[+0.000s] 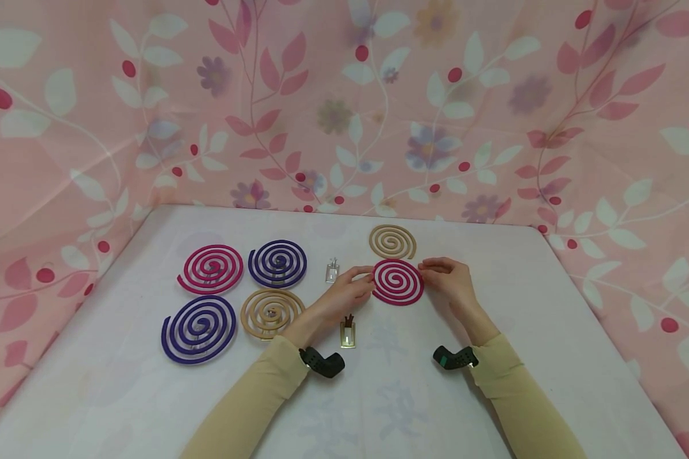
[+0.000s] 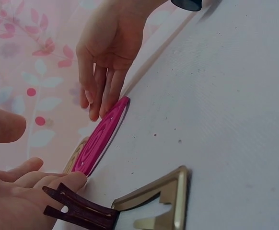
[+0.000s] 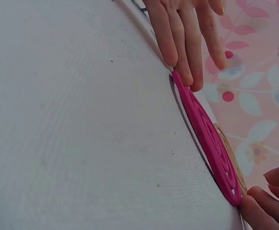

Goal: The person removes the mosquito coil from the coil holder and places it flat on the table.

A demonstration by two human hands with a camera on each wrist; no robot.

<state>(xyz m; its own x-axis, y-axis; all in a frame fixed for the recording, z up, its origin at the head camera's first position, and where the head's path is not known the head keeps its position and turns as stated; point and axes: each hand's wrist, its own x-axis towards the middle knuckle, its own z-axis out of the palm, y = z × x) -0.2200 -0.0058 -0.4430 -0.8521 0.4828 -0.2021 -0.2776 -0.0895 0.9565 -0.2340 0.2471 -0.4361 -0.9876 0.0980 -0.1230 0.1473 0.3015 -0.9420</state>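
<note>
A pink mosquito coil [image 1: 398, 282] lies close over the white table between the two hands. My left hand [image 1: 347, 294] has its fingertips at the coil's left edge, the thumb held apart from it in the left wrist view. At the opposite edge are the fingertips of my right hand [image 1: 450, 280], whose fingers look relaxed. Just behind the pink coil is a tan coil [image 1: 393, 241]. A gold metal coil stand [image 1: 348, 334] with dark upright prongs sits by my left wrist, and a silver stand [image 1: 332, 271] lies beyond the left hand.
Left of my hand, several coils rest on small stands: a pink coil [image 1: 210, 269], a dark blue coil [image 1: 278, 263], a larger-looking blue coil [image 1: 198, 329] and a tan coil [image 1: 271, 313]. Floral cloth [image 1: 333, 115] walls the table's back and sides.
</note>
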